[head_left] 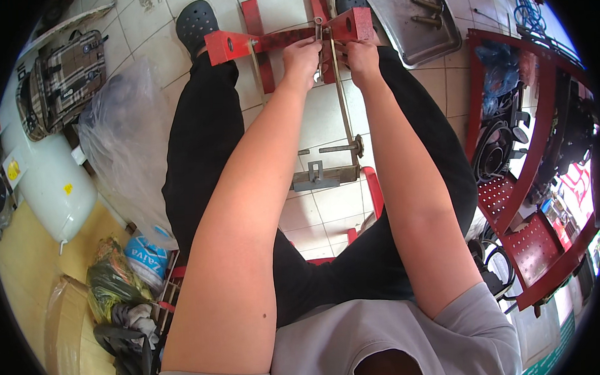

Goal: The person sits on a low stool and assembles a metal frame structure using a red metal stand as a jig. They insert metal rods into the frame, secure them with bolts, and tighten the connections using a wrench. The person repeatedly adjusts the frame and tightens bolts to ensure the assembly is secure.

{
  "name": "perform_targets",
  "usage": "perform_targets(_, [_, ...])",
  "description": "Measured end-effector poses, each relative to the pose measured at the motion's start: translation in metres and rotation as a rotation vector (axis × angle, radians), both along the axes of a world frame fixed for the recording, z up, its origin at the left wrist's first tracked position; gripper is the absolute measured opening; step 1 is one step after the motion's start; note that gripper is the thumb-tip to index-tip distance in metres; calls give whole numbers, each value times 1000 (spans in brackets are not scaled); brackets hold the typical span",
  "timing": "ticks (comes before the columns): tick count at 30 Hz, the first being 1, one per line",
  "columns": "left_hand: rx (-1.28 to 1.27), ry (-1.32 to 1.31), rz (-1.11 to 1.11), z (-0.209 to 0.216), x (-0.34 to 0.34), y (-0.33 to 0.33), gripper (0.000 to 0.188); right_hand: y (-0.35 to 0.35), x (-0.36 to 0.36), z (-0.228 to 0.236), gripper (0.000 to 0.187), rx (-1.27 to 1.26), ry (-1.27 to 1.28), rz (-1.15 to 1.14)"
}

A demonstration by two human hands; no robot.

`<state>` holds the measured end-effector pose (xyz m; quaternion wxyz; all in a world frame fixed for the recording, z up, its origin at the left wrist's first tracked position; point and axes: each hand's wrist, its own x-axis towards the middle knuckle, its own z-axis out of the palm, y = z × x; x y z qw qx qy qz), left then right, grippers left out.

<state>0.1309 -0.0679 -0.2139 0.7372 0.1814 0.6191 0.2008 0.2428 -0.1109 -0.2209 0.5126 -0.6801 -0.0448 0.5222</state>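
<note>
Both arms reach forward between my knees to a red metal stand [275, 38]. My left hand [301, 63] is closed, fingers curled round a silver combination wrench [318, 29]; its ring end shows above the fingers and its other end below. Just to the right, my right hand [360, 58] is closed at a thin metal bar [342, 100] beside the stand's red end block [355, 25]. What its fingertips grip is hidden. The bar runs back toward me to a threaded bolt [338, 148] and a grey metal bracket [316, 178].
A metal tray [410, 25] with several bolt-like metal parts [427, 12] lies at the far right. Right of my leg stands a red rack [542, 113] with cables and parts. On the left are a plastic bag [126, 127], a plaid bag [71, 80] and a white tank [52, 183].
</note>
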Motion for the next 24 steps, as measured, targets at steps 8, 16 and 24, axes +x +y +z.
perform_targets(8, [103,1,-61,-1,7,-5,19,1,-5,4,27,16,56,-47])
perform_targets(16, [127,24,-113,12,10,-2,20,-6,-8,30,25,-137,260,27])
perform_targets(24, [165,108,-189,-22,4,-2,27,-6,-8,35,37,-106,255,192])
